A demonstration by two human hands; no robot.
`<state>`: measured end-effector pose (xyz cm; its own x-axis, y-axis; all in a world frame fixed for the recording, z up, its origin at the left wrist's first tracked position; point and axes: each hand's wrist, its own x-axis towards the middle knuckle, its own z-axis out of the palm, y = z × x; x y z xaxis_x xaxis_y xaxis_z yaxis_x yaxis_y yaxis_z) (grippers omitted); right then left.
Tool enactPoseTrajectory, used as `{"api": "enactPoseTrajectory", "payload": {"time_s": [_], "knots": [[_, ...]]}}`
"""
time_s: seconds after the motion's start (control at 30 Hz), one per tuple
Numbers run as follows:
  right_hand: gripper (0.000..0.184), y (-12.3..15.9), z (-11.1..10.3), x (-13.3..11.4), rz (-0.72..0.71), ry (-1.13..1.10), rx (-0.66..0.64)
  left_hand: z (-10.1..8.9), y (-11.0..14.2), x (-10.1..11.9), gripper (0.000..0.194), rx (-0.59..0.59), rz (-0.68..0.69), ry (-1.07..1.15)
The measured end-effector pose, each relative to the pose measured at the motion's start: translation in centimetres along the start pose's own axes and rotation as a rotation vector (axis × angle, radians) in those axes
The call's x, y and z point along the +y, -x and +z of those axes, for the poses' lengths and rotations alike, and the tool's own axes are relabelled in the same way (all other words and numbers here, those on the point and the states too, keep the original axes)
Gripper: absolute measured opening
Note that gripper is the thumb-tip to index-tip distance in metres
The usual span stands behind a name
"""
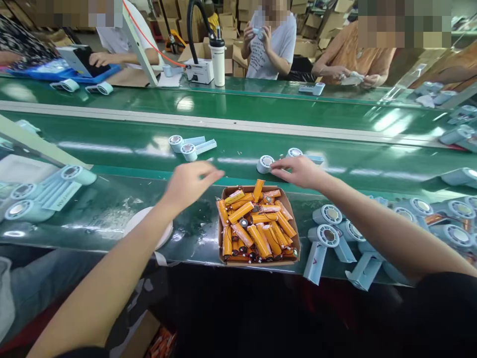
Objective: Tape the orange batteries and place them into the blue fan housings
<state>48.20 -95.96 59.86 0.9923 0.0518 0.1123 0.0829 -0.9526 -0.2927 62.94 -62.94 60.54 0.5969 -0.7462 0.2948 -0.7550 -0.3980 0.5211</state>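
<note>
Head view: L hand (194, 184), blurred, loosely opened, nothing seen in it, over worktop's far edge. R hand (298, 171), fingers outstretched, tips at ring rim of pale-blue housing (266, 164), on belt (231, 169) just past worktop's far edge; can't tell if gripped. Housing: smooth, plastic-looking, short round drum. C'board box (283, 262), open top, at mid near edge of worktop (196, 233) (dk green, glossy, scuffed); contents: orange cyl. cells (261, 238), shiny wrap, thin wires, heaped every which way. Housing pair (189, 151), ring heads w/ trough-shaped handles, on belt, L of centre. Housing cluster (325, 236), same type, worktop's near edge, R side. White disc (138, 217), flat, part hidden under L forearm.
</note>
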Motion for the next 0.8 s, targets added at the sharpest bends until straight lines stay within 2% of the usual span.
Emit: {"api": "enactPoseTrajectory", "payload": {"time_s": [0.03, 0.1, 0.17, 0.2, 0.27, 0.33, 0.37, 0.47, 0.57, 0.63, 0.73, 0.8], "knots": [[0.034, 0.7, 0.3, -1.5, -0.094, -0.093, 0.055, -2.0, 4.3, -2.0, 0.039, 0.062, -0.087, -0.049], [0.031, 1.6, 1.2, -4.8, -0.312, -0.182, 0.054, -4.5, 12.4, -6.0, 0.038, 0.146, -0.219, -0.168], [0.030, 1.5, 2.2, -8.1, -0.467, -0.149, -0.039, -5.3, 18.4, -9.5, 0.046, 0.025, -0.262, -0.259], [0.028, 1.0, 2.5, -9.5, -0.500, -0.103, -0.100, -5.1, 20.4, -10.8, 0.054, -0.050, -0.262, -0.293], [0.021, -0.3, 2.7, -11.3, -0.491, -0.008, -0.208, -4.5, 22.5, -12.6, 0.066, -0.167, -0.244, -0.344], [0.015, -1.5, 2.1, -11.9, -0.404, -0.021, -0.284, -4.1, 23.0, -13.4, 0.065, -0.213, -0.224, -0.371], [0.016, -1.8, 1.6, -11.8, -0.338, -0.095, -0.294, -4.0, 22.9, -13.4, 0.060, -0.218, -0.210, -0.374], [0.034, -1.0, -0.2, -10.9, -0.124, -0.551, -0.160, -4.3, 22.3, -11.9, 0.049, -0.128, -0.106, -0.376], [0.055, 1.2, -1.0, -11.1, -0.047, -0.981, -0.017, -4.3, 21.1, -7.4, 0.045, 0.110, 0.095, -0.420], [0.055, 2.7, -0.9, -12.4, -0.040, -1.101, -0.010, -4.0, 19.7, -3.4, 0.043, 0.223, 0.226, -0.449], [0.044, 4.1, -0.6, -14.8, 0.003, -1.115, -0.017, -3.3, 17.3, 2.1, 0.036, 0.231, 0.358, -0.448], [0.046, 4.7, -0.5, -15.9, 0.041, -1.116, -0.022, -2.8, 16.2, 4.3, 0.033, 0.228, 0.385, -0.448]]}}
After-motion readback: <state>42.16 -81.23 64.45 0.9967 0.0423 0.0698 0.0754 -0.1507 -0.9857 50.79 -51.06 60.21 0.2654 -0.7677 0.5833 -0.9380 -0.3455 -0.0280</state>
